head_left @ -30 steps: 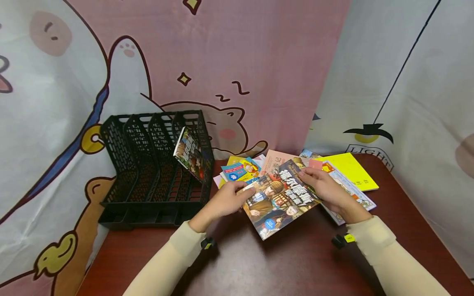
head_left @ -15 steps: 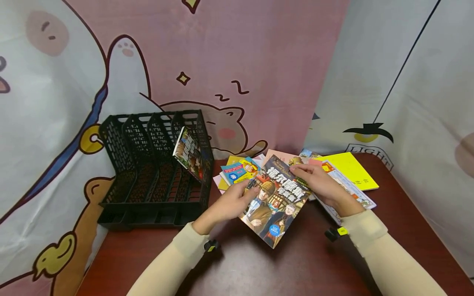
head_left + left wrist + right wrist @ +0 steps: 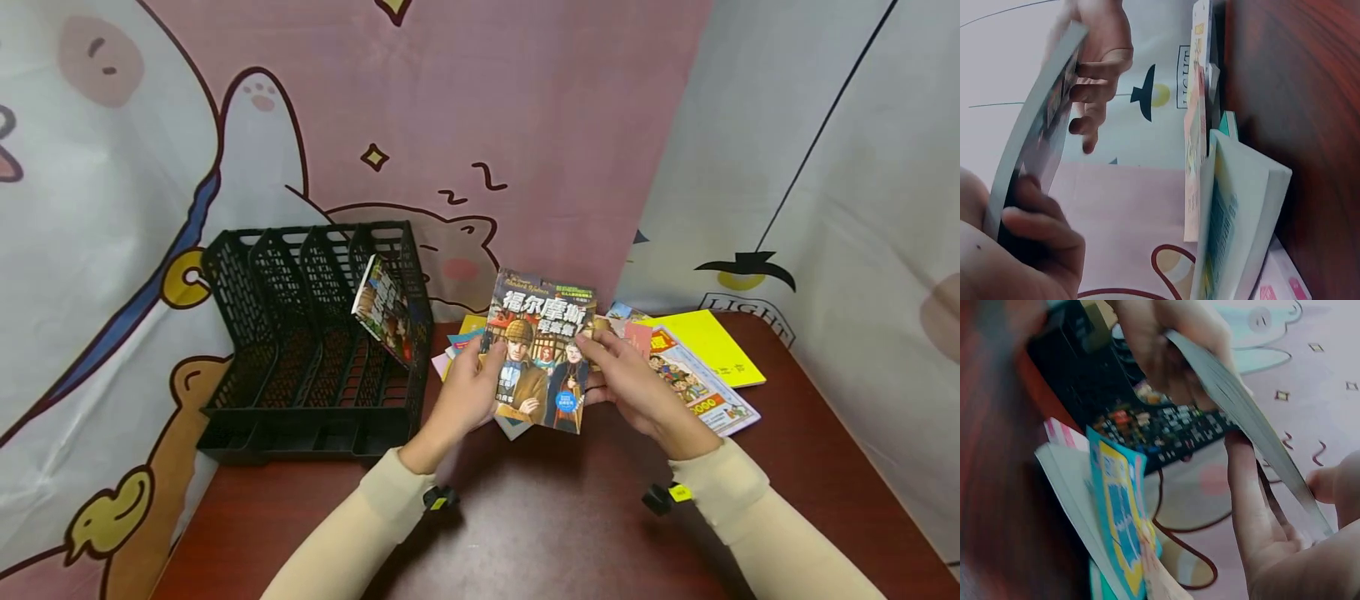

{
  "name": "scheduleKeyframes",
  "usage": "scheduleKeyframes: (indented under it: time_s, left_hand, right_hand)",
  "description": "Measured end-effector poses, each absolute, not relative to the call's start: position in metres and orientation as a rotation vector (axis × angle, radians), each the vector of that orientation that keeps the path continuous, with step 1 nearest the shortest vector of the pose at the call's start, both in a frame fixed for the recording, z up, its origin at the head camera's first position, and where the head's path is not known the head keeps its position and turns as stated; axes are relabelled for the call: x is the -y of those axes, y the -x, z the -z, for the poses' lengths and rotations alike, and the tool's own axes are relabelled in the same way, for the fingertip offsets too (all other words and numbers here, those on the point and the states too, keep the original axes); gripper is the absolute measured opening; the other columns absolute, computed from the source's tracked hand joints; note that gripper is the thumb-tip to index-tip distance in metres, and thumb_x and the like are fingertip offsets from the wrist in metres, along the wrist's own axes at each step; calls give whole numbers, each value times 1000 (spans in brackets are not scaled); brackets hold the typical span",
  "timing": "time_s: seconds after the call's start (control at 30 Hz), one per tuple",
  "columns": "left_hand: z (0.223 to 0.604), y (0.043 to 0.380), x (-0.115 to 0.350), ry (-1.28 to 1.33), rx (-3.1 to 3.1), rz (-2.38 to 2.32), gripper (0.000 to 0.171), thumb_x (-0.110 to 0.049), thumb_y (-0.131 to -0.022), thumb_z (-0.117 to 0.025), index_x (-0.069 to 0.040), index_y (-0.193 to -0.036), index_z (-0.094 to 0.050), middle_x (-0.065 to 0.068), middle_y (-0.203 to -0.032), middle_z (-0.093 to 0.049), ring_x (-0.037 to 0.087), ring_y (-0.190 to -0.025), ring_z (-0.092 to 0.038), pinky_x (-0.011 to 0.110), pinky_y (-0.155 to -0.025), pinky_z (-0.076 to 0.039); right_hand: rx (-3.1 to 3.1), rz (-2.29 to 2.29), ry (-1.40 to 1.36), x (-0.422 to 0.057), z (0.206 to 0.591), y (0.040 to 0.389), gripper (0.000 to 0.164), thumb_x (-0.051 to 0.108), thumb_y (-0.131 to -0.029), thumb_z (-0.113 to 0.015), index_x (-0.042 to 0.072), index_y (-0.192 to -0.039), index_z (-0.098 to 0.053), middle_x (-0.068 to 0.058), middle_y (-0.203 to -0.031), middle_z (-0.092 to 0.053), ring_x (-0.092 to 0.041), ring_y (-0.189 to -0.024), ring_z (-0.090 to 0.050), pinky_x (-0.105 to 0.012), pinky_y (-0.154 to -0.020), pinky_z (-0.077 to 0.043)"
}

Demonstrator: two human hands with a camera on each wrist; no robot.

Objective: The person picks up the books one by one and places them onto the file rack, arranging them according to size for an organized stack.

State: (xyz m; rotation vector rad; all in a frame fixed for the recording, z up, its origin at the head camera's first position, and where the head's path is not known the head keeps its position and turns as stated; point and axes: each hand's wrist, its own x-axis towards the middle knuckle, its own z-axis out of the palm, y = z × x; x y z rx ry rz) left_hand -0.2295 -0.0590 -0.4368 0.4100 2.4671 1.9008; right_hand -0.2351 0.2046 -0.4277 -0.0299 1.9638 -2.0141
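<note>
A paperback book (image 3: 542,350) with a detective in a cap on its cover is held up between both hands in the head view, its cover facing me. My left hand (image 3: 468,383) grips its left edge, thumb on the front. On the right edge, my right hand (image 3: 633,379) pinches it, thumb on the cover and fingers behind. The right wrist view shows the book's page edge (image 3: 1254,419) with the right hand's fingers (image 3: 1244,494) under it. In the left wrist view the left hand (image 3: 1035,244) curls round the lower end of the book.
A black mesh file rack (image 3: 315,333) stands at the left, with one book (image 3: 386,312) leaning in its rightmost compartment. Behind the hands lies a pile of books, including a yellow one (image 3: 708,346) and a white-bordered one (image 3: 701,383). The brown table (image 3: 525,525) extends towards me.
The detective book has turned from a slant to nearly upright and moved up and slightly left. Both hands have shifted with it, the right hand moving left.
</note>
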Motion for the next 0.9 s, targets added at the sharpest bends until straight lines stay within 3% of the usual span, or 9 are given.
scheduleKeyframes:
  time_s: [0.07, 0.2, 0.4, 0.53, 0.6, 0.63, 0.73, 0.8, 0.9]
  left_hand:
    - [436, 229, 56, -381, -2495, -1953, 34, -39, -119, -50, -8, -128, -64, -8, -56, -42, 4, -43, -41, 26, -47, -39]
    - [437, 227, 50, -313, -2556, -2016, 33, -38, -119, -49, -11, -130, -65, -4, -71, -49, 8, -52, -46, 26, -56, -45]
    - [440, 221, 43, -249, -2521, -2086, 37, -41, -119, -48, -6, -119, -59, 0, -58, -41, 16, -43, -41, 31, -45, -39]
    - [443, 219, 44, -214, -2575, -2055, 44, -44, -118, -50, -5, -135, -62, 14, -85, -62, 25, -74, -63, 42, -74, -58]
    - [444, 218, 45, -193, -2589, -2041, 51, -45, -117, -51, -6, -150, -60, 15, -115, -71, 23, -104, -68, 45, -96, -58]
    - [445, 218, 46, -189, -2597, -2026, 53, -46, -117, -52, -7, -151, -60, 15, -117, -70, 22, -106, -67, 45, -98, -57]
    - [446, 221, 50, -198, -2561, -2021, 48, -47, -117, -51, -5, -136, -63, 8, -87, -64, 19, -76, -63, 39, -71, -56]
    - [444, 225, 54, -199, -2521, -2042, 42, -47, -117, -51, -7, -123, -61, -1, -69, -50, 15, -54, -48, 32, -51, -44]
    - [438, 235, 61, -188, -2459, -2078, 39, -48, -117, -50, -9, -115, -57, -7, -62, -39, 12, -49, -37, 27, -46, -33]
  right_hand:
    - [-1965, 1986, 62, -198, 429, 229, 53, 48, -116, -54, 2, -142, -47, 4, -104, -75, -14, -76, -78, -34, -72, -67]
    - [-1909, 2025, 135, -183, 435, 217, 51, 44, -118, -50, 1, -145, -48, -4, -102, -81, -25, -82, -83, -42, -75, -69]
    - [-1897, 2207, 165, -164, 441, 205, 46, 38, -121, -44, 1, -148, -43, -7, -97, -78, -31, -74, -82, -46, -71, -69]
    - [-1940, 2224, 203, -162, 444, 206, 44, 34, -122, -41, -4, -143, -43, -9, -93, -76, -28, -70, -80, -42, -66, -68]
    - [-1946, 2214, 226, -164, 446, 208, 44, 33, -122, -41, -6, -142, -43, -9, -93, -75, -28, -71, -80, -42, -65, -67]
    - [-1947, 2209, 240, -165, 447, 209, 44, 33, -122, -41, -6, -142, -43, -9, -92, -75, -28, -71, -81, -42, -64, -67]
    - [-1948, 2200, 271, -168, 451, 211, 43, 33, -122, -41, -5, -140, -44, -9, -90, -75, -28, -69, -81, -42, -63, -67]
    - [-1956, 2194, 286, -171, 453, 212, 41, 34, -122, -41, -4, -138, -45, -9, -87, -75, -27, -67, -80, -42, -61, -66]
    - [-1957, 2176, 282, -174, 456, 212, 42, 34, -121, -42, -3, -141, -45, -5, -89, -74, -23, -66, -76, -42, -60, -65]
